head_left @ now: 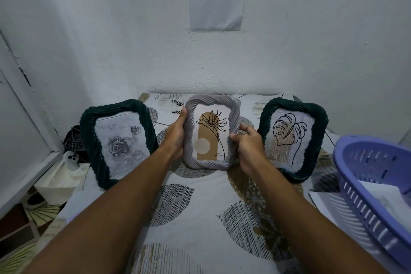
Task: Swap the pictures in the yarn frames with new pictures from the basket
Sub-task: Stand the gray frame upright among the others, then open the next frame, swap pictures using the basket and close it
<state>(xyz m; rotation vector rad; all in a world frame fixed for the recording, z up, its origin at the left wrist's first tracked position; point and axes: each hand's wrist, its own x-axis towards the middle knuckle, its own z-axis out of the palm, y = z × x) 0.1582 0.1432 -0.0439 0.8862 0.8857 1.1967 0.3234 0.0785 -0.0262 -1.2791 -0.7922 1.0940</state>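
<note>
Left hand (175, 134) and right hand (249, 140) clasp the grey frame (212, 133) by its sides; seemingly lifted; keep it level, turn it slowly to reach the backing.

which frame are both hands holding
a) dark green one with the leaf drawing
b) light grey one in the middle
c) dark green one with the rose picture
b: the left hand and right hand grip the sides of the light grey frame in the middle.

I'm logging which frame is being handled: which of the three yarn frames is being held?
The light grey frame in the middle, gripped by the left hand and right hand. The two dark green frames beside it stand untouched.
</note>
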